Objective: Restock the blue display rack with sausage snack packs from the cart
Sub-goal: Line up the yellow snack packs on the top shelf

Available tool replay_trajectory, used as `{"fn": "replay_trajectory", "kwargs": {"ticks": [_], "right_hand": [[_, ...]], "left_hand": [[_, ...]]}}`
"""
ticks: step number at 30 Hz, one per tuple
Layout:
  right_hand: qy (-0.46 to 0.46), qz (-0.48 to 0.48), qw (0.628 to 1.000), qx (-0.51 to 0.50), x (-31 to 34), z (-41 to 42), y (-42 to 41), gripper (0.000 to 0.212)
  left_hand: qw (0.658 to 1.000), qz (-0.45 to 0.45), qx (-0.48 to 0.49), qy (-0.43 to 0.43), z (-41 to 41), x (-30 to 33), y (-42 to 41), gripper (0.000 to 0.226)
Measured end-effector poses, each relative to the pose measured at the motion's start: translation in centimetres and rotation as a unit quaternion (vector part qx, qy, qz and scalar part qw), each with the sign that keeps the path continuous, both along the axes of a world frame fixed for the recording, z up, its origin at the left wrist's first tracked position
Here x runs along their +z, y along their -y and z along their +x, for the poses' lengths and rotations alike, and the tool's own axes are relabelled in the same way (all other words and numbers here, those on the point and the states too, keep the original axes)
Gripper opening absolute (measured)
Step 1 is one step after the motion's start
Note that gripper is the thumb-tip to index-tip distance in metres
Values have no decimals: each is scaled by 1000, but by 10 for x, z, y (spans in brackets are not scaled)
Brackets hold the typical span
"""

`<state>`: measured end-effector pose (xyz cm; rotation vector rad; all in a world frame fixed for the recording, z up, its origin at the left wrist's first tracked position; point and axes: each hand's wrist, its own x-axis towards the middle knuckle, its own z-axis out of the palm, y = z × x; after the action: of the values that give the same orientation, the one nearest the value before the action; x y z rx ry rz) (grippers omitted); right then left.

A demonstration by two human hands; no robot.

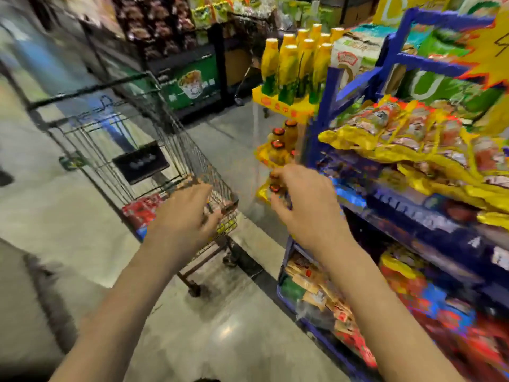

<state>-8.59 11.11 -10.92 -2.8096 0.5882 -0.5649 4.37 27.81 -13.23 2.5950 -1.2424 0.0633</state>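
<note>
The frame is motion-blurred. A wire shopping cart (115, 150) stands at left centre, with red snack packs (143, 209) lying in its near end. My left hand (184, 213) hovers over the cart's near corner, fingers loosely bent, holding nothing. My right hand (300, 205) hangs in the air between the cart and the blue display rack (325, 111), fingers loosely curled and empty. The rack fills the right side. Yellow sausage snack packs (407, 139) are piled on its upper shelf, and red and orange packs (330, 296) lie on its lower shelf.
A yellow stand with yellow-capped bottles (297, 64) and small jars (283, 139) sits just beyond the rack's left end. Dark shelving with a green sign (192, 84) lines the back. Grey floor (225, 326) runs between cart and rack.
</note>
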Motion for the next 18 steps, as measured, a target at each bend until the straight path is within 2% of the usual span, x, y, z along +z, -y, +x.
{"fn": "replay_trajectory", "kwargs": {"ticks": [2, 5, 8, 12, 14, 16, 18], "right_hand": [[-55, 19, 997, 47, -36, 25, -29, 39], [-142, 53, 984, 92, -91, 52, -66, 55], [-194, 72, 971, 119, -119, 75, -99, 45], [-235, 133, 958, 96, -145, 103, -142, 50], [-236, 146, 958, 73, -161, 121, -161, 57], [-231, 151, 959, 57, -179, 136, -172, 56], [-276, 183, 942, 51, -186, 150, -180, 58]], "left_hand": [[999, 26, 41, -18, 10, -26, -44, 52], [991, 76, 84, -74, 22, -59, -100, 56], [981, 120, 111, -108, 44, -93, -147, 67], [970, 150, 123, -146, 84, -123, -191, 68], [969, 152, 100, -168, 106, -129, -201, 62], [967, 163, 76, -180, 132, -136, -208, 60], [968, 166, 58, -181, 156, -137, -207, 60]]}}
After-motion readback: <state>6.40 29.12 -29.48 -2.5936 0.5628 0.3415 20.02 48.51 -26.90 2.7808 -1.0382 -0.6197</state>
